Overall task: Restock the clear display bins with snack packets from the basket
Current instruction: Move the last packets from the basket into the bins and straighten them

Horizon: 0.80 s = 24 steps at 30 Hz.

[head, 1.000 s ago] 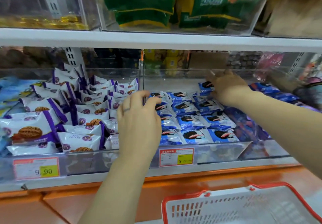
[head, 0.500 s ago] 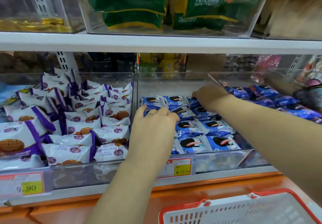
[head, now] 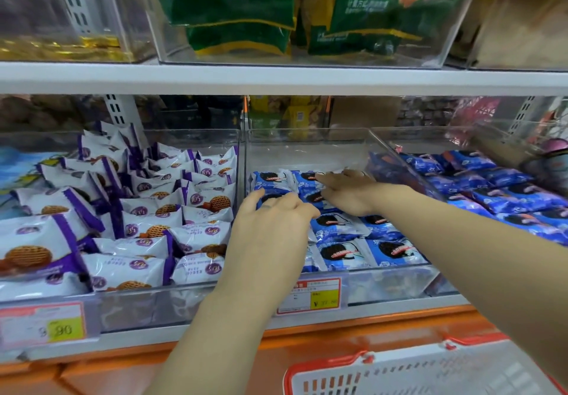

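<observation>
The middle clear bin [head: 307, 149] holds several blue-and-white snack packets [head: 341, 253] laid in rows. My left hand [head: 270, 225] lies flat on the packets at the bin's left side, fingers straight and pointing right. My right hand [head: 344, 192] reaches in from the right and presses with straight fingers on the packets in the back row [head: 270, 179]. Neither hand holds a packet. The white basket with a red rim [head: 399, 376] stands at the bottom right; its inside is mostly out of view.
The left bin [head: 190, 302] is full of white-and-purple biscuit packets [head: 132, 225]. A right bin [head: 461, 139] holds dark blue packets [head: 504, 192]. Price tags [head: 310, 296] hang on the bin fronts. An upper shelf [head: 276, 78] carries bins of green bags. An orange ledge [head: 338, 330] runs below.
My right hand has drawn back from the bin's far right corner toward the middle of the back row. My left hand has moved right and lowered flat onto the packets.
</observation>
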Motion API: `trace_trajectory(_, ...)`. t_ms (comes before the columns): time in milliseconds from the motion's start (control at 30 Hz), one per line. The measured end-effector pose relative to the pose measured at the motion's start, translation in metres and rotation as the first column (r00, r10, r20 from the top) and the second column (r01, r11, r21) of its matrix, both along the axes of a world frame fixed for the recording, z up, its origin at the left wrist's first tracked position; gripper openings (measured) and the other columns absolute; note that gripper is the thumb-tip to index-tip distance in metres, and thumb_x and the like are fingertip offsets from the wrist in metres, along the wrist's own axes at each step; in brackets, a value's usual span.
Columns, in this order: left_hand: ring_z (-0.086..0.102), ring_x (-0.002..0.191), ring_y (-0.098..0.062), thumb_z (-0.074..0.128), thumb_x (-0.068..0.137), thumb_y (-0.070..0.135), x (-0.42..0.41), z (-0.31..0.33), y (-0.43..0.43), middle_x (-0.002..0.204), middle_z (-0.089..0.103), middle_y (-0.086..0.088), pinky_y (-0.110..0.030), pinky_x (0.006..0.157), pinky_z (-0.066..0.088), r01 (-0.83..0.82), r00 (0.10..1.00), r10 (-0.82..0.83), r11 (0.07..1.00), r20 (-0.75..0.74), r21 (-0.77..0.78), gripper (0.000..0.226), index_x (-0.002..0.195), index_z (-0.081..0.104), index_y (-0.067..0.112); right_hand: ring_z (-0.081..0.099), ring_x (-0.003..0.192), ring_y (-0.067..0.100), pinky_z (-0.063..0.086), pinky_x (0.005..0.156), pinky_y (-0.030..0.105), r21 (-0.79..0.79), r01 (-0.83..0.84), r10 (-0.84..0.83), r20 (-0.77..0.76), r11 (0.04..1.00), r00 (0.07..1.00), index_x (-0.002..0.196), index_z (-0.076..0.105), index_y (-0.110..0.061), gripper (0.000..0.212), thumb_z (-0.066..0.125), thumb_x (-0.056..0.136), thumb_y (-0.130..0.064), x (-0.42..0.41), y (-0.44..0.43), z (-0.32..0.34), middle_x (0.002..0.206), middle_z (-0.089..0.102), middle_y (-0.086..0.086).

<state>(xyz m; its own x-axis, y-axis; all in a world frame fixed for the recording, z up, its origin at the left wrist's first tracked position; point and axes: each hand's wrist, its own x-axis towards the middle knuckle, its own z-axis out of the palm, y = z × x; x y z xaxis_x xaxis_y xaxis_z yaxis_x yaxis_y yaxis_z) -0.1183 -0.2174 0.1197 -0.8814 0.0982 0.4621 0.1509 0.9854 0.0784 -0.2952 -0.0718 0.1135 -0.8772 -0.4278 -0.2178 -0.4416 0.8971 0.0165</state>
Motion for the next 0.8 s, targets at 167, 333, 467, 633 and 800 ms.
trace_trajectory(167, 0.053, 0.122, -0.009, 0.061, 0.092, 0.016, 0.003, 0.005, 0.002, 0.135, 0.053, 0.015, -0.036, 0.119, 0.011, 0.028, 0.999, -0.029, 1.0, 0.039, 0.007, 0.049, 0.134, 0.052, 0.04, 0.005, 0.151, 0.026, 0.005, 0.12, 0.054, -0.082, -0.026, 0.023, -0.035, 0.996, 0.999, 0.155, 0.016, -0.034, 0.052, 0.018, 0.104, -0.045, 0.026, 0.01, 0.012, 0.164, 0.009, -0.004)
trace_trajectory(333, 0.059, 0.113, -0.016, 0.056, 0.096, 0.016, 0.027, 0.005, 0.009, 0.126, 0.059, 0.01, -0.039, 0.108, 0.032, 0.114, 0.993, -0.116, 0.993, 0.038, 0.038, 0.037, 0.129, 0.058, 0.034, 0.053, 0.12, 0.018, 0.041, 0.1, 0.04, -0.439, -0.289, 0.144, -0.333, 0.851, 0.932, 0.13, 0.06, -0.022, 0.036, 0.047, 0.1, -0.038, 0.116, 0.044, 0.02, 0.129, 0.062, -0.002)
trace_trajectory(467, 0.062, 0.097, -0.023, 0.054, 0.096, 0.021, 0.067, -0.002, 0.023, 0.106, 0.064, 0.004, -0.042, 0.079, 0.051, 0.273, 0.954, -0.292, 0.943, 0.074, 0.191, 0.02, 0.11, 0.067, 0.027, 0.062, 0.085, 0.013, 0.048, 0.077, 0.03, -0.575, -0.416, 0.145, -0.456, 0.705, 0.878, 0.099, 0.071, -0.02, 0.021, 0.055, 0.09, -0.03, 0.203, 0.088, -0.015, 0.092, 0.068, -0.012)
trace_trajectory(633, 0.057, 0.105, -0.015, 0.05, 0.098, 0.031, 0.101, -0.056, 0.043, 0.115, 0.063, 0.008, -0.04, 0.086, 0.05, 0.358, 0.801, -0.342, 0.931, 0.491, 0.065, 0.02, 0.112, 0.063, 0.029, 0.056, 0.068, 0.003, 0.05, 0.066, 0.031, -0.535, -0.139, 0.112, -0.083, 0.833, 0.99, 0.097, 0.069, -0.03, 0.017, 0.056, 0.089, -0.037, 0.263, 0.12, -0.127, 0.075, 0.063, -0.017)
trace_trajectory(800, 0.042, 0.13, -0.02, 0.054, 0.097, 0.042, 0.115, -0.125, 0.034, 0.146, 0.043, 0.005, -0.042, 0.104, 0.044, 0.376, 0.575, -0.13, 0.919, 0.808, -0.12, 0.044, 0.139, 0.049, 0.033, 0.059, 0.099, 0.012, 0.046, 0.083, 0.026, -0.215, 0.052, 0.048, 0.436, 0.975, 0.899, 0.122, 0.059, -0.032, 0.029, 0.055, 0.094, -0.04, 0.283, 0.127, -0.245, 0.104, 0.061, -0.013)
